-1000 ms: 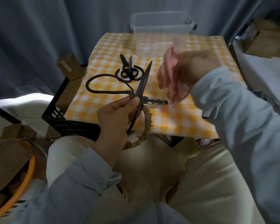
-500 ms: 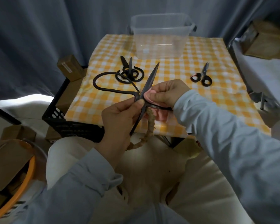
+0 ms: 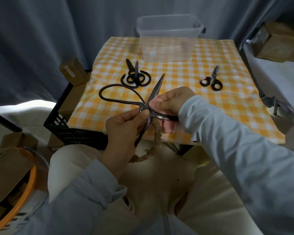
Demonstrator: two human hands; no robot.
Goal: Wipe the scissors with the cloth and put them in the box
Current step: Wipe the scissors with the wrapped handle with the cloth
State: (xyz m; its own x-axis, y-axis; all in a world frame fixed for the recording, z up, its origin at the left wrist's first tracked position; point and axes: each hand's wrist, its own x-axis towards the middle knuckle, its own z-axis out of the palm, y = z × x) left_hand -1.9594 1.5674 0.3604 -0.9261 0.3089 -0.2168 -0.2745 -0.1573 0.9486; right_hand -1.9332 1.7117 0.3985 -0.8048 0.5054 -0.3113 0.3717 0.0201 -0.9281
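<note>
Pink cloth (image 3: 168,128) mostly inside the right hand (image 3: 173,100); one blade tip of the scissors (image 3: 155,89) behind the sleeve (image 3: 210,126).

Box (image 3: 168,39) at the table's (image 3: 227,107) far edge; before it, stacked scissors (image 3: 134,78) left, small scissors (image 3: 211,81) right.

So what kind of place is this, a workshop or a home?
Probably a makeshift storage corner, not a proper workshop: grey curtains hang behind, a yellow checked tablecloth is spread in the middle, and cardboard boxes sit at both sides.
</note>
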